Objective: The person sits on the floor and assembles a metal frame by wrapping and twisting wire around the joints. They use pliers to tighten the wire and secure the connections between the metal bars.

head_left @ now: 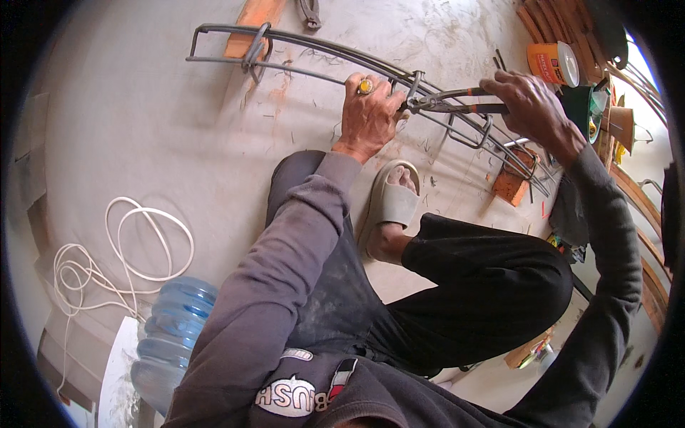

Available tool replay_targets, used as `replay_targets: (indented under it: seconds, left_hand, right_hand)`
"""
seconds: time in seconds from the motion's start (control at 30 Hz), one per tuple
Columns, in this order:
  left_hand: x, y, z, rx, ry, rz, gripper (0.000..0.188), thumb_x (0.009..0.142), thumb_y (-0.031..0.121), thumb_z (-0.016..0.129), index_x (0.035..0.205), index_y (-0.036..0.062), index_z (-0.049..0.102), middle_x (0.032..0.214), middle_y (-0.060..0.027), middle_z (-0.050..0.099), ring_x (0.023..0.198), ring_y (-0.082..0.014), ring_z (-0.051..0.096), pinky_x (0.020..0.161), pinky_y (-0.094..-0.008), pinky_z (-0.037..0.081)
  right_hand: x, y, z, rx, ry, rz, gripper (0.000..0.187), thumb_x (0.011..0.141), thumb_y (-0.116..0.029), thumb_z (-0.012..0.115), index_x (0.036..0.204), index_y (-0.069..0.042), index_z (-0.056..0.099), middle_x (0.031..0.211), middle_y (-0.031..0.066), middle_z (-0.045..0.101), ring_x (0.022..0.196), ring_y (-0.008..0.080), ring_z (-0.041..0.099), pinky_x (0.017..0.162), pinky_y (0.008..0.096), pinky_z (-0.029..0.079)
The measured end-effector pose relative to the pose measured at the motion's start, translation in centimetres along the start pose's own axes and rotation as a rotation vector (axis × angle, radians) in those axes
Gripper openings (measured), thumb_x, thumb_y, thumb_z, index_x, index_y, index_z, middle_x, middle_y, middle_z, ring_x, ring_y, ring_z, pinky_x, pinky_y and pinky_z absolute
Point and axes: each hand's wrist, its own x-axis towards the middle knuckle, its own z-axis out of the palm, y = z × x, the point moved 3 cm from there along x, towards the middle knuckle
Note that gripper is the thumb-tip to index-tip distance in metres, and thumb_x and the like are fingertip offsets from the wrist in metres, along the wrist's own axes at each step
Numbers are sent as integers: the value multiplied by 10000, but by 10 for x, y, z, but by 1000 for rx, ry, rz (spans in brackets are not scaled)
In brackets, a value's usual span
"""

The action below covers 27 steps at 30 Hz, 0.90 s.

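A long, narrow rebar cage of thin steel bars and bent stirrups stretches across the upper middle, propped above the floor. My left hand, with a yellow-stoned ring, is closed around its lower bar near a stirrup. In my right hand are pincers with orange and black handles, gripped near the handle ends. The handles stand somewhat apart. The pincer jaws meet the cage right beside my left fingertips; whether they bite on wire there is hidden.
Orange bricks support the cage at both ends. Another plier-like tool lies beyond it. At right stand an orange and white bucket and assorted clutter. A white cable and a blue water bottle lie lower left. Wire scraps dot the floor.
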Motion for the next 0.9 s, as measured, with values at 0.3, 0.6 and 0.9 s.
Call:
replay_targets:
  seconds: [0.3, 0.6, 0.9]
  left_hand:
    - [-4, 1, -1, 47, -16, -8, 261, 783, 349, 791, 931, 143, 731, 832, -35, 604, 898, -224, 574, 962, -430, 313]
    - [-6, 1, 3, 64, 5, 11, 214, 788, 286, 781, 930, 136, 725, 854, -40, 614, 927, -238, 583, 980, -437, 316]
    - [4, 67, -21, 180, 127, 90, 567, 804, 159, 724, 1344, 74, 574, 972, -96, 615, 1152, -270, 589, 1209, -605, 175]
  right_hand:
    - [-41, -45, 2, 563, -283, 323, 238, 762, 48, 588, 963, 58, 715, 740, 216, 666, 674, 306, 687, 646, 432, 539]
    - [-77, -86, 40, 2216, -843, 519, 437, 967, -77, 424, 1346, 139, 424, 876, 91, 578, 754, 188, 622, 626, 352, 561]
    - [-72, -66, 36, 1841, -816, 388, 290, 935, -88, 443, 1091, 128, 559, 839, 185, 648, 768, 297, 727, 744, 447, 620]
